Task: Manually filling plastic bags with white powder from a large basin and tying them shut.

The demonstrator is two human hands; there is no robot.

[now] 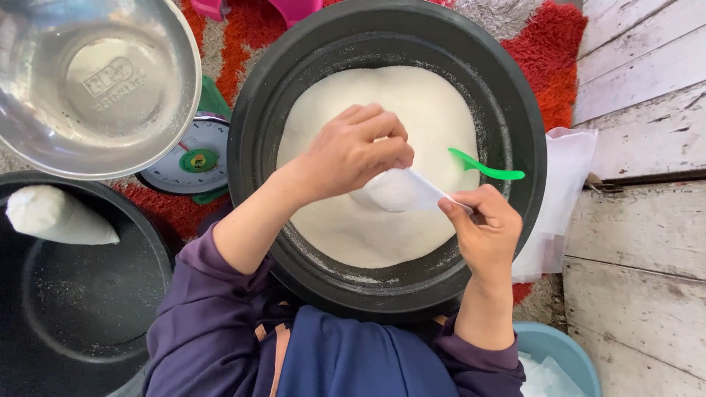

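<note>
Head view, straight down onto a big black basin (515, 110) heaped with white granular powder (434, 110). Above the middle of that basin, left hand (357, 151) curled tight round the fat end of a small clear bag (397, 190) filled with the same white powder. Just toward the near rim of the basin, right hand (485, 231) pinching the bag's drawn-out neck between thumb and fingers, closed on the plastic. Bag held between both hands, hovering over the powder heap; cannot tell whether touching the heap.

At the right side of the basin, just beyond the right hand, a green plastic scoop (485, 169) lying on the powder, handle pointing to the basin's rim. Left of the basin, a dial kitchen scale (193, 158) carrying a shiny steel bowl (95, 81). Lower left of the basin, a second black basin (88, 294) with one filled white bag (55, 215) lying inside. Right of the basin, a flat stack of clear plastic bags (562, 198) on a red and grey rug (548, 44), with pale wooden boards (647, 220) further right. Below the basin's near rim, purple sleeves and the edge of a light blue tub (555, 349).
</note>
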